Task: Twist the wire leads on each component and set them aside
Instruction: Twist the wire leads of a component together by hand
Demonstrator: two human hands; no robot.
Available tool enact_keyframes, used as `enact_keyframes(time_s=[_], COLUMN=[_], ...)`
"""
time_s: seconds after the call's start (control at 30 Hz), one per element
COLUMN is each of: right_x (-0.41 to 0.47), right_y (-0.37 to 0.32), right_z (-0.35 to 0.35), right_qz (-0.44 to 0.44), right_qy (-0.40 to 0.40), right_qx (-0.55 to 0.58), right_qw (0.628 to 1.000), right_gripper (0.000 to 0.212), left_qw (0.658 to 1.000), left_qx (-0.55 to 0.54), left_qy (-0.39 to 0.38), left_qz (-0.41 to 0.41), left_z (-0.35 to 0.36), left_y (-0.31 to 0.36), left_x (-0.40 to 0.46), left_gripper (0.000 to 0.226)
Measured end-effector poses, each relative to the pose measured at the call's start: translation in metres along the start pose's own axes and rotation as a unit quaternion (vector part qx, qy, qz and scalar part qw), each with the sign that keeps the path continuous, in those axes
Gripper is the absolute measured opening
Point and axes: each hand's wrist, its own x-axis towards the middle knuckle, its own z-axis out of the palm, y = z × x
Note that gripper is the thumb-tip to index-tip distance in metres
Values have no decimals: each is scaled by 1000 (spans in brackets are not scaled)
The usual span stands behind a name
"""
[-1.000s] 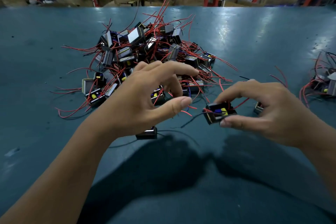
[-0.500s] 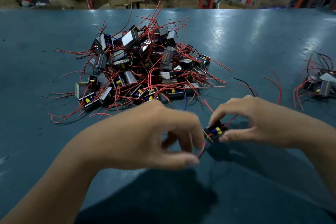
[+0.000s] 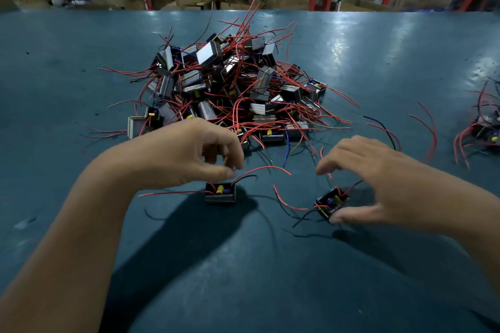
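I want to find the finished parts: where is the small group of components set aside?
In the head view, the small set-aside group of red-wired components lies at the far right table edge, beyond the right hand.

1. My bare left hand point(image 3: 186, 154) hangs palm-down, thumb and forefinger tips pinched together, the other fingers curled behind them.
2. My bare right hand point(image 3: 378, 184) arches open, fingers point(image 3: 338, 154) spread above, thumb extended below.
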Motion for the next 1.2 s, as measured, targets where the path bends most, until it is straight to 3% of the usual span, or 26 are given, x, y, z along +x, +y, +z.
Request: enact_keyframes(time_s=[0.23, 0.57, 0.77, 1.1, 1.2], right_x=[4, 4, 5, 9, 10], right_y=[-9, -10, -7, -6, -5], right_z=[6, 4, 8, 9, 10], right_qz=[-55, -25, 60, 116, 133], right_qy=[14, 62, 86, 43, 41], right_qx=[37, 82, 211, 307, 330], right_qw=[998, 994, 972, 944, 934], right_gripper=[21, 3, 10, 14, 11], left_qw=[997, 999, 1000, 996, 996], left_qx=[13, -11, 7, 34, 45], left_qy=[-79, -45, -22, 82, 73], left_qz=[23, 11, 5, 9, 13], left_z=[11, 14, 18, 19, 20], left_y=[4, 6, 8, 10, 10], left_x=[6, 7, 11, 13, 12], left_gripper=[15, 34, 29, 35, 34])
